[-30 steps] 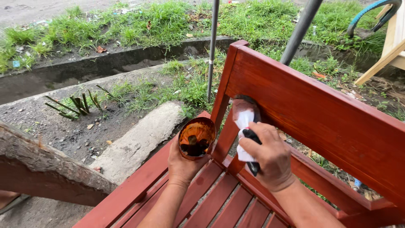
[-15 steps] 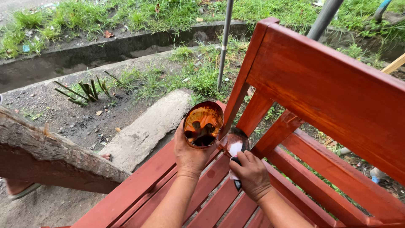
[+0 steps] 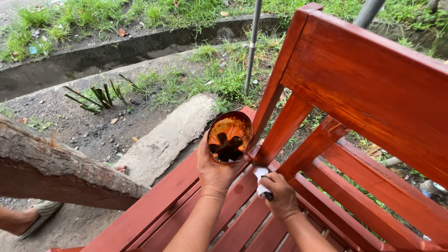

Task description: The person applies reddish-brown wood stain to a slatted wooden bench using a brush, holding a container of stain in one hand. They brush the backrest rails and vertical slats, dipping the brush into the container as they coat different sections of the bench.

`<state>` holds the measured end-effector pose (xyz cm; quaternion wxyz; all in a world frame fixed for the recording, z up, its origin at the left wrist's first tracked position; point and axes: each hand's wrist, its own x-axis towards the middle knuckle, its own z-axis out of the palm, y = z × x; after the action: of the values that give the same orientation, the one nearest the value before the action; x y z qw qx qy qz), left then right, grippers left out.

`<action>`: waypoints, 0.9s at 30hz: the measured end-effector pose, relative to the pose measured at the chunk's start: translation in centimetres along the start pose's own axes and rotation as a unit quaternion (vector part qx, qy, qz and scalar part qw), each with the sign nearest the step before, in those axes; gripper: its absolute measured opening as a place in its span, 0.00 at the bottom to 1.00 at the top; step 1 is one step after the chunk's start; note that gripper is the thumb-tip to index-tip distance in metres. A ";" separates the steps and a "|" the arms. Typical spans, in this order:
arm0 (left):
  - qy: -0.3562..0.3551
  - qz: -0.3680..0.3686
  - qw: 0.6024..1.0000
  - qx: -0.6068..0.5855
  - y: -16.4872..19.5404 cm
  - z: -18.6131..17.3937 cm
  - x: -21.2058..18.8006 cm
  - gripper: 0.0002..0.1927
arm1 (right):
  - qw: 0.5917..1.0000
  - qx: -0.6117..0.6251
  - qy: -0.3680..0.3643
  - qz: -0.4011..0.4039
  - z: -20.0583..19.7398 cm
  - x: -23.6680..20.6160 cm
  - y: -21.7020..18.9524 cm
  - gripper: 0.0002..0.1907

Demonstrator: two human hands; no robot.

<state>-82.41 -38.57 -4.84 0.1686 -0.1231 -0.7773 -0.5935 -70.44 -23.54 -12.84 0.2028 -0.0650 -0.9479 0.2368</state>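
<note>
Your left hand (image 3: 215, 170) wraps from below around a cut-off plastic cup (image 3: 229, 136), its grip shut on the base; the cup sits just above the seat slats, tilted toward you so its stained orange-brown inside and the dark liquid pooled at the bottom show. Just at 4 o'clock from the cup, your right hand (image 3: 278, 196) is closed around a dark-handled brush (image 3: 262, 183) whose whitish head points toward 11 o'clock and touches the foot of the nearest upright back slat (image 3: 284, 128), where that slat meets the seat. The red-brown wooden bench (image 3: 373, 88) fills the right half of the view: its broad top rail runs from 12 o'clock down toward 3 o'clock, the lower back rails lie parallel beneath it, and the seat slats run out toward 7 o'clock under both your forearms. At 9 o'clock from the cup a rough log (image 3: 56, 163) lies across the ground, and under it, at the lower left edge, another person's foot in a sandal (image 3: 28, 218) shows. Between the log and the bench lies a pale concrete slab (image 3: 168, 135). At 12 o'clock from the cup a thin metal pole (image 3: 252, 46) stands in the grass, with a concrete drain channel (image 3: 116, 51) running beyond it.
</note>
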 end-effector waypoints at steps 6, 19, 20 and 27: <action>0.002 0.006 1.000 0.004 -0.2 0.4 0.1 0.50 | 0.991 0.033 0.124 -0.040 -7.8 2.5 -2.2 0.18; -0.038 -0.031 0.992 -0.113 2.4 0.8 -0.4 0.47 | 0.959 0.078 0.255 -0.093 -21.3 6.2 -6.1 0.15; -0.032 -0.025 0.994 -0.106 2.5 0.8 -0.5 0.47 | 0.962 0.078 0.244 -0.089 -21.0 5.9 -6.2 0.15; -0.033 -0.034 0.996 -0.079 1.5 0.5 0.0 0.53 | 0.969 0.098 0.195 -0.112 -19.0 5.8 -7.0 0.17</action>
<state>-81.89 -37.69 -3.68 0.1127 -0.1286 -0.7370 -0.6539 -67.98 -20.44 7.86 0.4145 0.0172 -0.8636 0.2866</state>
